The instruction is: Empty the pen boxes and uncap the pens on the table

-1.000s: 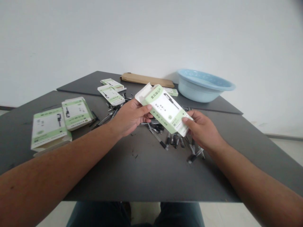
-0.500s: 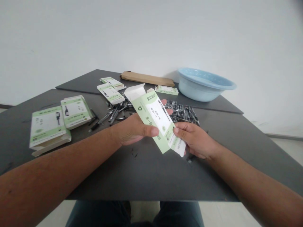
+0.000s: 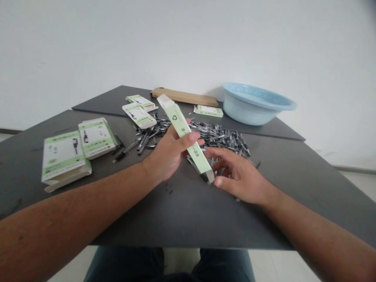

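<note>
A green and white cardboard pen box (image 3: pixel 188 135) is gripped in my left hand (image 3: pixel 173 154), thumb across its narrow side. The box tilts, its far upper end showing a white open flap and its lower end pointing toward my right hand (image 3: pixel 241 176). My right hand stands beside that lower end with fingers apart and curved; it holds nothing that I can see. Beyond both hands lies a heap of black and clear pens (image 3: pixel 226 137), partly hidden by the box and my fingers.
Two larger green and white boxes (image 3: pixel 63 156) lie at the left. Further back are more small boxes (image 3: pixel 139 115), another small box (image 3: pixel 208 111), a long brown cardboard piece (image 3: pixel 185 96) and a light blue basin (image 3: pixel 252 107). Everything stands on dark tables (image 3: pixel 188 223) against a wall.
The pen box has turned from its broad printed face to its narrow side. My right hand has let go of its lower end, and the fingers have spread.
</note>
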Demonstrator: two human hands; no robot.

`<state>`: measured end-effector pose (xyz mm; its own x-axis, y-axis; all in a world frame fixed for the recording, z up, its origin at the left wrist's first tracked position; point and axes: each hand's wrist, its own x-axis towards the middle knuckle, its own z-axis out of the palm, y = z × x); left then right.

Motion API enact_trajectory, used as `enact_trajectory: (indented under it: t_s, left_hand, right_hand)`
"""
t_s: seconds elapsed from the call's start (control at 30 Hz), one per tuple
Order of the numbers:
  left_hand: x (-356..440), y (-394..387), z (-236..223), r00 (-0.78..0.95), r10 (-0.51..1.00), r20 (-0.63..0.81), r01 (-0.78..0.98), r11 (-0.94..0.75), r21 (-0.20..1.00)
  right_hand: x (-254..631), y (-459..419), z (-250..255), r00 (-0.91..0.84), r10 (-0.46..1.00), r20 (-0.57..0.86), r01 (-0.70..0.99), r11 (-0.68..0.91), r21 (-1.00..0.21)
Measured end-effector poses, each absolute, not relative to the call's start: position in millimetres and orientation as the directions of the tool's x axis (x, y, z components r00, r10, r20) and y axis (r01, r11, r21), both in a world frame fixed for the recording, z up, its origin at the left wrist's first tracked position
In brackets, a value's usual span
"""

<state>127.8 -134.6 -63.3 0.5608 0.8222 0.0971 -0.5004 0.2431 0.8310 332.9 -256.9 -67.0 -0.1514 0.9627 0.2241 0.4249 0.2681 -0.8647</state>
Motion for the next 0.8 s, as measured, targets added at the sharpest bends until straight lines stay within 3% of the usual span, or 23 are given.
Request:
enact_trajectory:
  t_s: [0.1,0.2,0.37,0.47,0.57,0.67,0.8]
  left_hand:
    - [131,-137,-62,0.520,0.848,0.102,-0.498,0.205,0.842]
    - [134,-141,-63,0.495,0.859,0.131,-0.481,0.145,0.865]
    - [135,-146,-66,0.534,0.819,0.211,-0.460,0.072,0.885]
    - [134,-144,-69,0.543,0.793,0.276,-0.459,0.005,0.888]
    - [133,-141,-71,0.540,0.793,0.282,-0.434,-0.025,0.901]
    - [131,-139,-71,0.575,0.784,0.233,-0.392,0.014,0.920]
    - [128,-136,-66,0.616,0.775,0.141,-0.361,0.119,0.925]
  right_hand:
    - [326,-260,-64,-0.122,0.940,0.318,0.693,0.310,-0.651]
    - [319,-261,-61,-0.119,0.904,0.411,0.806,0.330,-0.491]
    - [319,-260,-58,-0.105,0.891,0.442,0.858,0.306,-0.413]
    - [323,-258,-58,-0.046,0.921,0.387,0.822,0.255,-0.510]
    - [326,-255,-60,0.026,0.973,0.229,0.711,0.143,-0.688]
    - [328,-251,-65,0.070,0.993,0.097,0.525,0.046,-0.850]
    - [327,-248,-73,0.054,0.996,0.069,0.231,0.054,-0.971]
